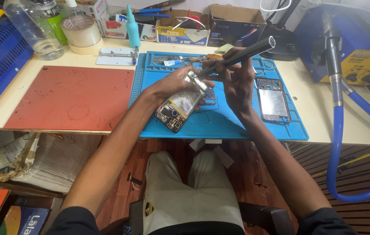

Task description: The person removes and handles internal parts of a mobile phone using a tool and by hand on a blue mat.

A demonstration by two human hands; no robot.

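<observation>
Over the blue mat [237, 126], the right hand [237, 80] hides the dark tool's [241, 55] tip.

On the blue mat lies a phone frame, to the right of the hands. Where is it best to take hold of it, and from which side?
Grip the phone frame across its two long edges, coming from above. It lies flat on the blue mat, so only the thin side rails are free; the middle looks like a shiny plate, better left untouched.

Both bare forearms reaching forward and converging, left hand [174, 85] palm up with fingers curled in a cradling grip, right hand [237, 78] raised just beside it, wrist bent, fingers pinched closed, hands nearly touching
</observation>
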